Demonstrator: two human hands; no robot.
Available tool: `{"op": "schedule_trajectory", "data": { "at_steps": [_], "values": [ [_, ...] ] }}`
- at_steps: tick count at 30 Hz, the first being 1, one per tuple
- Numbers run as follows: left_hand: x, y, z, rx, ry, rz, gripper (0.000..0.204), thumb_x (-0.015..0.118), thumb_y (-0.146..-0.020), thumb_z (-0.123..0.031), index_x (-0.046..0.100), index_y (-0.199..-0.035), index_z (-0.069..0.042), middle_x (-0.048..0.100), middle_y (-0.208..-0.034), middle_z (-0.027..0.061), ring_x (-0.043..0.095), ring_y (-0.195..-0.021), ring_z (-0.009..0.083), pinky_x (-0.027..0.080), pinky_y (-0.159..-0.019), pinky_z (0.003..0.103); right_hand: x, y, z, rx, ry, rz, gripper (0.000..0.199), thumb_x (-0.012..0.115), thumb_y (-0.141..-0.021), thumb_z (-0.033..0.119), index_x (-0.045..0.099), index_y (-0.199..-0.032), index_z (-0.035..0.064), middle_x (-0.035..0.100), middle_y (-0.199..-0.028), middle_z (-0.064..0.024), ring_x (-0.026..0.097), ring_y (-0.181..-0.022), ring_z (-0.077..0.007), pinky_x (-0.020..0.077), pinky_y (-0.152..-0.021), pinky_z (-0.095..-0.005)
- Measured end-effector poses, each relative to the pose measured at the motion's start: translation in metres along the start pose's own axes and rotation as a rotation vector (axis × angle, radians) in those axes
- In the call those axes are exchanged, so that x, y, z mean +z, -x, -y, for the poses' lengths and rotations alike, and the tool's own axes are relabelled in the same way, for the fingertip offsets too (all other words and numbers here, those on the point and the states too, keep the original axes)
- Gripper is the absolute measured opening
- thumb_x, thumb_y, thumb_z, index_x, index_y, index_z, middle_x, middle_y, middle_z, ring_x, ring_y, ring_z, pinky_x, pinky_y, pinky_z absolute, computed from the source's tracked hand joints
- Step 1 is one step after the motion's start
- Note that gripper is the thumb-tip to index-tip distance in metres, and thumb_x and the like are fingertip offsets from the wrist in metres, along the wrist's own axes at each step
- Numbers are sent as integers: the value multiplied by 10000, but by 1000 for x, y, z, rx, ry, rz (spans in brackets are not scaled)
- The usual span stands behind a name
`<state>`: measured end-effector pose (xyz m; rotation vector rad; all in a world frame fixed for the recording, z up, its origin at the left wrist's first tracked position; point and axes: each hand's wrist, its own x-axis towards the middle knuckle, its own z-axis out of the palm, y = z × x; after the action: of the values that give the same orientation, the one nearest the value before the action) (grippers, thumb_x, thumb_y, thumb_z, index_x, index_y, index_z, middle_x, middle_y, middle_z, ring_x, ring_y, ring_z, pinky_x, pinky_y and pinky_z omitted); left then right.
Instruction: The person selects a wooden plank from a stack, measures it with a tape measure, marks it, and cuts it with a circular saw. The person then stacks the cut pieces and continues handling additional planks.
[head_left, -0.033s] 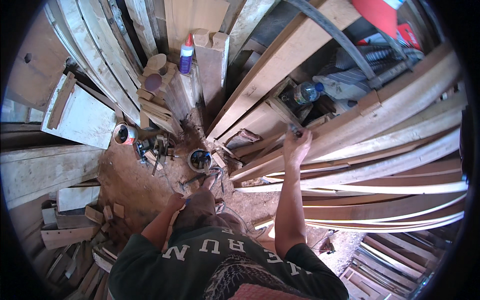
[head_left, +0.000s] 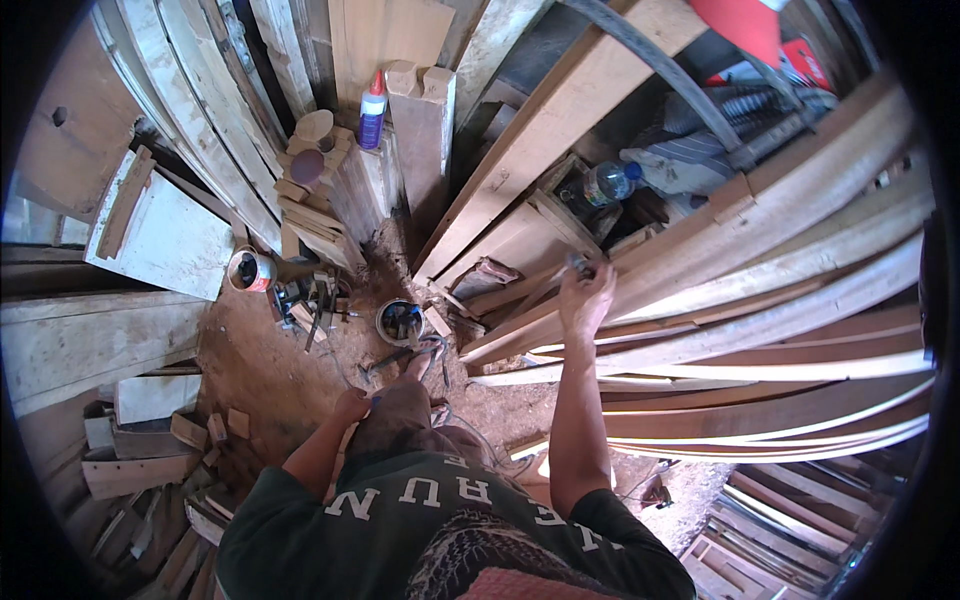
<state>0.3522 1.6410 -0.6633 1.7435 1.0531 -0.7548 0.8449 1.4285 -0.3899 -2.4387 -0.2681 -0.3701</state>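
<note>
Nearest the camera, the person's dark green shirt [head_left: 440, 520] fills the lower edge, with a raised knee [head_left: 400, 425] just beyond it. The left hand [head_left: 352, 406] rests on that knee, curled loosely; whether it holds anything cannot be told. The right arm stretches forward and up, and the right hand [head_left: 586, 295] lies on the near end of a stack of long planks [head_left: 760, 330], its fingers pinched on a small dark object [head_left: 580, 264] at their tips; what that object is cannot be made out. The planks fan out to the right across the sawdust floor [head_left: 260, 370].

Just past the knee, a round tin [head_left: 402, 322] of small hardware stands on the floor, with dark hand tools [head_left: 400, 356] lying beside it. To the left of those sits a cluster of clamps [head_left: 312, 300] and a small can [head_left: 250, 270]. Farther off, a glue bottle [head_left: 372, 112] with a red tip stands on wood blocks [head_left: 325, 185], and a clear plastic bottle [head_left: 605, 183] lies among boards towards the upper right. Pale boards [head_left: 160, 235] lean at the left.
</note>
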Motion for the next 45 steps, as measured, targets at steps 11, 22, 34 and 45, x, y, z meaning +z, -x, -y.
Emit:
{"op": "schedule_trajectory", "data": {
  "at_steps": [11, 22, 34, 45],
  "values": [
    [32, 79, 15, 56, -185, -58, 508, 688, -808, -385, 752, -1190, -58, 716, -1226, 219, 676, -1155, 389, 499, -1057, 440, -129, 229, -32, 1, -134, 289, 244, 793, -838, 165, 622, -907, 6, 645, -844, -175, 641, -790, -358, 520, -732, -467],
    [27, 50, 121, -5, 289, -102, 397, 714, -873, -295, 752, -1102, 28, 759, -1078, 168, 716, -961, 281, 564, -830, 430, -180, 303, -48, 130, -160, 365, 285, 771, -869, 253, 677, -975, 6, 702, -949, -182, 691, -875, -355, 546, -796, -456],
    [-33, 64, 160, -19, 227, -26, 261, 701, -870, -211, 750, -1023, -5, 750, -919, 132, 709, -815, 247, 560, -705, 416, -105, 219, 53, -57, -202, 352, 281, 791, -843, 208, 671, -976, -9, 705, -888, -195, 705, -827, -356, 559, -756, -428],
    [-183, -26, 157, 226, 290, -39, 186, 653, -877, -136, 709, -1013, -22, 701, -789, 109, 675, -661, 208, 517, -547, 357, -93, -93, 274, -535, -144, 0, 195, 724, -911, 185, 700, -965, -1, 715, -862, -175, 709, -777, -263, 547, -722, -390]
  ]
}}
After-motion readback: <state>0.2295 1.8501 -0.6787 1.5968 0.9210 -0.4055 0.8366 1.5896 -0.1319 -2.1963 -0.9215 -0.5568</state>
